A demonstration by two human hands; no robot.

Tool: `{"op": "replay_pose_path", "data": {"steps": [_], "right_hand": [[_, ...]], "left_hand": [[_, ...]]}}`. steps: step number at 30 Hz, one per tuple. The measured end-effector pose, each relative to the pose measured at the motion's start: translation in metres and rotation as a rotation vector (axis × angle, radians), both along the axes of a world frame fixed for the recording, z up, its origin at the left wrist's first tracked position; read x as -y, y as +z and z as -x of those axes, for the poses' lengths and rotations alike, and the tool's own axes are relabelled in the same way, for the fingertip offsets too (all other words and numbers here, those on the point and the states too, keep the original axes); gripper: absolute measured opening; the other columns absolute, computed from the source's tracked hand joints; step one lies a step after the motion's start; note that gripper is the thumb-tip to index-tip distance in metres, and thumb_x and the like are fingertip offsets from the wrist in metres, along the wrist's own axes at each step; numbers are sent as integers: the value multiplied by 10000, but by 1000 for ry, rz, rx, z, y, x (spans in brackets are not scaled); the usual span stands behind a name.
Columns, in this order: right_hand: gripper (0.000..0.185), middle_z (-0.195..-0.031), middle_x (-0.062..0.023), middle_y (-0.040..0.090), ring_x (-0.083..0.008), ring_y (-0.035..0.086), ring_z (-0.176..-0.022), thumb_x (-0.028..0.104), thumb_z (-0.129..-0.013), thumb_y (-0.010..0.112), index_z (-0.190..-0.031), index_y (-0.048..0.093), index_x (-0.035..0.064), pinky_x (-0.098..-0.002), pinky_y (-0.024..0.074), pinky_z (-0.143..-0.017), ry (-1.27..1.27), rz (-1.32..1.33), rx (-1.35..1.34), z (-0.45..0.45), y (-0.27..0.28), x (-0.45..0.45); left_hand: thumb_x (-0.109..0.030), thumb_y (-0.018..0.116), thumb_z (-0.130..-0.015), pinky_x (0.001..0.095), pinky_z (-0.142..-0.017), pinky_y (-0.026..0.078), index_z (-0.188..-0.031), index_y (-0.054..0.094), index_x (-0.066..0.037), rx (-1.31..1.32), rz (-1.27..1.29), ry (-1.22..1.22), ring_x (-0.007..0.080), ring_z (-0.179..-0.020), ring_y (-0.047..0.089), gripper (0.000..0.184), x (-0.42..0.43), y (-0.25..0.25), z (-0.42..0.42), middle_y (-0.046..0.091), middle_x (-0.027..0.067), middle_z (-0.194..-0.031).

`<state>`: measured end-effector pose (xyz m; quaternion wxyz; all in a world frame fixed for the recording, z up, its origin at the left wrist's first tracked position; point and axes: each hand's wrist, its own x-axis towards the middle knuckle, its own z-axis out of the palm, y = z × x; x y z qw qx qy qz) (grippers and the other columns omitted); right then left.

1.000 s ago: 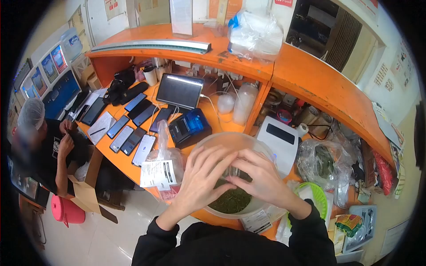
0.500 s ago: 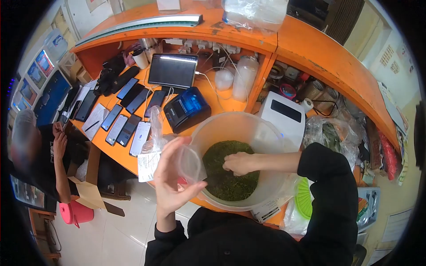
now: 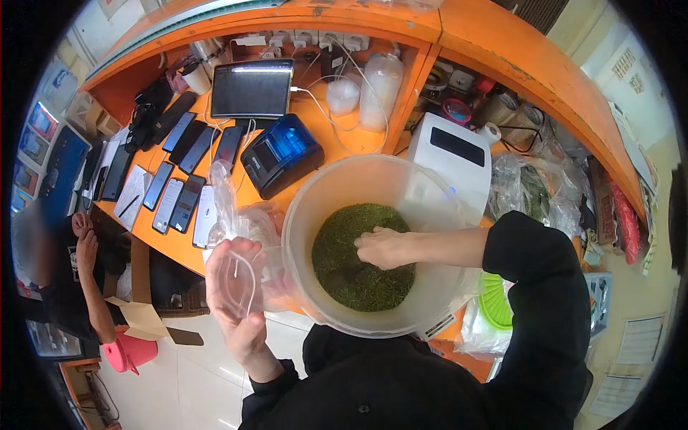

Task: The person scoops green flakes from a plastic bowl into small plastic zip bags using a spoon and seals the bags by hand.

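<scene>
Green shredded leaves (image 3: 362, 287) are being touched by the right hand (image 3: 383, 247) inside a clear tub (image 3: 448, 283).

At the front edge of the desk (image 3: 183, 247), the tub is being flanked by a printer (image 3: 281, 155) on its far left and a white machine (image 3: 448, 168) on its far right; the leaves are being held across its bottom. The right hand's fingers are being bunched down against the leaves, and whether any are being pinched cannot be told. Off the front edge, just left of the tub, a clear cup (image 3: 242, 283) is being gripped by the left hand (image 3: 233, 304), its fingers curled round the wall. Toward the desk's left end, phones (image 3: 188, 204) are lying in rows, nearer the front edge than a tablet (image 3: 252, 89).
</scene>
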<state>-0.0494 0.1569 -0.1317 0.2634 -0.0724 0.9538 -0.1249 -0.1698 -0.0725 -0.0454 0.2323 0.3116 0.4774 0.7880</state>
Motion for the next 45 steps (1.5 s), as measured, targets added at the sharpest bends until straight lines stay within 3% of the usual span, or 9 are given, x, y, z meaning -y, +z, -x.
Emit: {"op": "replay_pose_path", "data": {"steps": [4,9,16,19,21,25,29,38,45], "right_hand": [[91,-706,-184,587,-338,615,-698,37,-717,563,-766,635,14,-449,497,-578,-124,39,-199,15,25,-9],[92,-851,-109,567,-247,543,-873,108,-706,565,-696,648,72,-350,390,-752,71,-246,-521,8,34,8],[102,-1011,-149,548,-277,554,-920,64,-719,549,-715,647,38,-370,417,-740,-20,65,-227,-50,69,39],[108,-953,-198,591,-320,597,-868,7,-700,522,-718,627,-12,-403,457,-686,-219,298,-101,-57,62,8],[171,-857,-181,587,-323,582,-814,23,-702,536,-826,628,-50,-366,453,-670,-73,311,211,-36,79,-20],[237,-740,-112,595,-219,576,-734,48,-761,505,-939,660,27,-326,437,-641,-288,490,440,-19,77,-35],[231,-728,-43,580,-144,536,-711,63,-784,504,-944,670,56,-287,422,-629,-330,604,588,-14,52,-38],[254,-725,-33,581,-126,522,-709,45,-760,497,-936,681,54,-268,417,-634,-333,671,476,-20,56,-46],[208,-769,-33,587,-118,526,-756,26,-835,500,-983,647,27,-262,417,-685,-323,672,407,-19,75,-47]], "left_hand": [[-336,759,-638,451,-1043,267,-1380,198,31,9,10,11,322,-1255,346,1000,8,-3,2,332,188,-1339],[-363,808,-548,418,-984,349,-1317,345,1,65,25,104,307,-1189,421,969,-3,2,-5,418,187,-1233],[-374,807,-530,419,-975,357,-1318,350,-9,73,45,133,321,-1196,412,981,-8,2,-4,400,187,-1257],[-366,803,-539,420,-989,339,-1326,332,-12,80,33,151,321,-1196,413,983,-9,3,-2,387,184,-1268],[-359,800,-546,422,-997,327,-1332,318,-13,92,23,151,322,-1205,404,985,-10,5,-3,380,182,-1272],[-335,745,-679,458,-1070,208,-1397,152,14,-11,-36,14,369,-1312,244,995,2,2,2,254,219,-1401],[-346,772,-618,434,-1039,262,-1367,236,-6,34,-42,148,331,-1268,319,981,9,8,-3,323,193,-1333],[-370,722,-713,450,-1078,187,-1407,139,-1,0,-74,128,319,-1330,221,979,26,0,3,238,194,-1422],[-315,762,-602,400,-1038,254,-1339,312,10,28,-26,205,275,-1261,341,923,10,13,-2,380,146,-1306]]}}
